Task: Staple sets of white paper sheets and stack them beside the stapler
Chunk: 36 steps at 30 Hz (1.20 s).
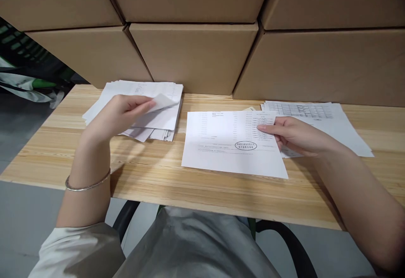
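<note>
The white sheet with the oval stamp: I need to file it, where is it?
In the head view the white stamped sheet lies flat mid-table, its right edge under the right hand, between two paper stacks.

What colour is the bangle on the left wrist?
Silver, a thin metal bangle on the left wrist, clearest in the head view.

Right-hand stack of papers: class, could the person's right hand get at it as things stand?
Probably yes. The right hand rests on the middle sheet, right beside the right stack of papers, and nothing stands between them on the table.
</note>
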Motion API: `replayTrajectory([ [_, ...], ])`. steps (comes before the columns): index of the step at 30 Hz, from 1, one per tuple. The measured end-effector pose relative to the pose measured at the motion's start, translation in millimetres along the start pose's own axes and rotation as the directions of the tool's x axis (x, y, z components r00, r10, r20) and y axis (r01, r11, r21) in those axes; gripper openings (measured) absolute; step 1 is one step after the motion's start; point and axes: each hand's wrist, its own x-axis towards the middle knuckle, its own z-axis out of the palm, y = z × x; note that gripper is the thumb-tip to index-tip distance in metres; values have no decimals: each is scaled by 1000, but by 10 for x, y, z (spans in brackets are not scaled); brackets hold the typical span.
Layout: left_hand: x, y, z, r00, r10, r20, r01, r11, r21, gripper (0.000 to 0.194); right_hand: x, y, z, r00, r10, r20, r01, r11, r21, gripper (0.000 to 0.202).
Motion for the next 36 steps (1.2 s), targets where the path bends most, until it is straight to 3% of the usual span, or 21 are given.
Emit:
replayTrajectory([
  [5, 73, 480, 605, 955, 277, -110, -271, 960, 65, 58, 18, 39, 91, 999, 33, 28, -38, 984, 177, 33],
  [7, 79, 640, 851, 904, 401, -147, -386, 914, 125, 55, 33, 57, 141, 997, 30, 72, -46, 970, 238, 28],
  [10, 87, 803, 1129, 794, 587, -157, -525, 793, 308, 44, 56, 79, 201, 987, -22, 160, -29, 951, 308, 32],
  [12, 105, 869, 1251, 747, 651, -135, -559, 725, 402, 37, 65, 89, 236, 974, -54, 219, -23, 942, 334, 51],
  [14, 131, 909, 1332, 726, 676, -127, -566, 693, 447, 35, 61, 95, 276, 974, -87, 210, 14, 945, 326, 69],
  [16, 159, 924, 1372, 715, 688, -126, -575, 681, 452, 33, 37, 89, 314, 984, -127, 124, 95, 967, 237, 66],
  [18, 185, 909, 1357, 711, 688, -146, -595, 699, 397, 34, -14, 66, 316, 985, -170, 16, 168, 983, 78, 48],
  [20, 203, 858, 1274, 729, 654, -202, -593, 751, 290, 44, -88, 35, 250, 975, -217, -44, 212, 973, -93, 33],
  [22, 209, 769, 1139, 778, 543, -318, -511, 840, 183, 56, -167, 15, 121, 952, -295, -76, 271, 935, -231, 28],
  [24, 202, 657, 998, 815, 322, -482, -322, 943, 87, 68, -228, 21, -23, 916, -391, -94, 345, 884, -315, 27],
  [26, 190, 543, 896, 802, 101, -588, -133, 991, -10, 77, -259, 48, -125, 874, -468, -130, 403, 848, -344, 25],
  [28, 176, 447, 853, 789, -32, -614, -55, 991, -123, 80, -262, 74, -160, 814, -553, -175, 478, 810, -339, 20],
  [31, 149, 355, 874, 839, -88, -538, -118, 934, -337, 71, -255, 75, -132, 747, -628, -219, 557, 771, -310, 21],
  [33, 120, 324, 917, 875, -99, -473, -146, 880, -453, 58, -255, 51, -112, 774, -601, -198, 528, 786, -322, 25],
  [36, 74, 304, 988, 897, -137, -420, -107, 854, -509, 33, -243, 29, -112, 857, -513, -48, 458, 801, -387, 38],
])
